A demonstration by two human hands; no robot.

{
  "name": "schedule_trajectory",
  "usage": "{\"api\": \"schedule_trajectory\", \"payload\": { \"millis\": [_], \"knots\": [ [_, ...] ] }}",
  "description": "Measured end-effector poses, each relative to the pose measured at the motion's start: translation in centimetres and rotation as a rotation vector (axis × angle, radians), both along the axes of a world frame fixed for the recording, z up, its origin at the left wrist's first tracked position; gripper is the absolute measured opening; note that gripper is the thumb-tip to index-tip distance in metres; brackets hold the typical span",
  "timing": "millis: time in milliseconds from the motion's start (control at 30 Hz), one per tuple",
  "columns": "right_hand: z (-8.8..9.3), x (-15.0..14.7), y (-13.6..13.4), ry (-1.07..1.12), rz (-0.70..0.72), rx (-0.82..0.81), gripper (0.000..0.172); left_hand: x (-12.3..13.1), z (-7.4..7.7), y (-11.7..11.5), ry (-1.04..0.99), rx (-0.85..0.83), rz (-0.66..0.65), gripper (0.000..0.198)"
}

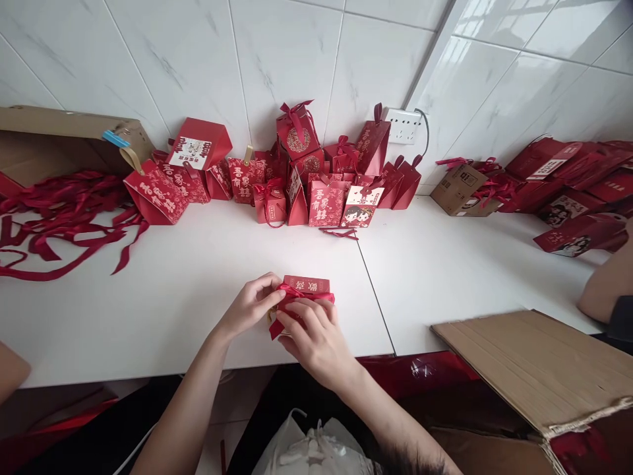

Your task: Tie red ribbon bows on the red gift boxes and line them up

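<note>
The box (307, 284) lies on the bench (188, 290) just right of the left hand (254, 303), which pinches its ribbon (291, 291), and under the nearer right hand (316, 333), whose grip is unclear, its far edge running left to right, long axis hidden.

The right fingers (307, 319) hide part of the red box (309, 284); the left edge crops a carton (64, 125).
</note>
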State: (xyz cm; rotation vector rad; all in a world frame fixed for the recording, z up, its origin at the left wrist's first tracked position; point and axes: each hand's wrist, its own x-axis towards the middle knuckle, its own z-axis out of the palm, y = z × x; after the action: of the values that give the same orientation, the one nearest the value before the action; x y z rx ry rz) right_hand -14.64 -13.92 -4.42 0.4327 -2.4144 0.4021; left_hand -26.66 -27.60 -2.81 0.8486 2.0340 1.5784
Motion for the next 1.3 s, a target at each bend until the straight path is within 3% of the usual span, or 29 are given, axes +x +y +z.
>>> {"api": "schedule_trajectory", "payload": {
  "millis": [67, 133, 233, 333, 533, 667, 733, 800, 867, 933, 967, 1067, 1167, 1300],
  "knots": [
    [-0.8, -0.5, -0.6, 0.011, -0.002, -0.016, 0.021, 0.3, 0.1, 0.1, 0.123, -0.017, 0.052, 0.019],
    [-1.5, -0.8, -0.5, 0.072, 0.023, -0.072, 0.018, 0.6, 0.3, 0.4, 0.313, -0.049, 0.087, 0.031],
    [-2.0, -0.5, -0.1, 0.147, 0.067, -0.095, 0.018, 0.9, 0.9, 1.0, 0.5, -0.141, 0.008, 0.025],
    [-2.3, 0.1, 0.2, 0.132, 0.04, -0.079, 0.02, 1.0, 1.0, 1.6, 0.5, -0.21, -0.052, 0.012],
    [-3.2, 0.4, -0.2, 0.126, 0.046, -0.064, 0.022, 1.3, 0.1, 2.4, 0.402, -0.184, 0.036, 0.012],
    [-2.5, 0.3, 0.1, 0.149, 0.108, -0.088, 0.02, 1.4, -0.4, 2.5, 0.364, -0.16, 0.069, 0.015],
    [-1.7, 0.7, 0.6, 0.177, 0.147, -0.155, 0.015, 1.4, -0.5, 2.5, 0.362, -0.149, 0.075, 0.014],
    [-0.8, 1.4, 1.4, 0.188, 0.069, -0.308, 0.026, 1.4, -0.6, 2.4, 0.361, -0.15, 0.08, 0.013],
    [0.1, 2.2, 2.4, 0.048, -0.144, -0.478, 0.033, 1.6, -0.6, 2.4, 0.364, -0.153, 0.091, 0.013],
    [0.9, 2.9, 3.2, -0.306, -0.303, -0.582, 0.038, 1.8, -0.6, 2.4, 0.382, -0.148, 0.112, 0.013],
    [1.2, 3.1, 3.5, -0.503, -0.318, -0.619, 0.04, 1.9, -0.6, 2.5, 0.395, -0.144, 0.122, 0.012],
    [1.4, 3.3, 3.7, -0.821, -0.23, -0.76, 0.039, 2.2, -0.7, 2.6, 0.426, -0.143, 0.137, 0.012],
    [1.0, 3.3, 3.5, -0.831, -0.191, -0.881, 0.034, 2.2, -0.8, 2.8, 0.442, -0.152, 0.155, 0.013],
    [0.9, 3.6, 4.0, -0.905, -0.092, -0.903, 0.028, 2.2, -0.9, 2.9, 0.447, -0.159, 0.157, 0.013]
  ]
}}
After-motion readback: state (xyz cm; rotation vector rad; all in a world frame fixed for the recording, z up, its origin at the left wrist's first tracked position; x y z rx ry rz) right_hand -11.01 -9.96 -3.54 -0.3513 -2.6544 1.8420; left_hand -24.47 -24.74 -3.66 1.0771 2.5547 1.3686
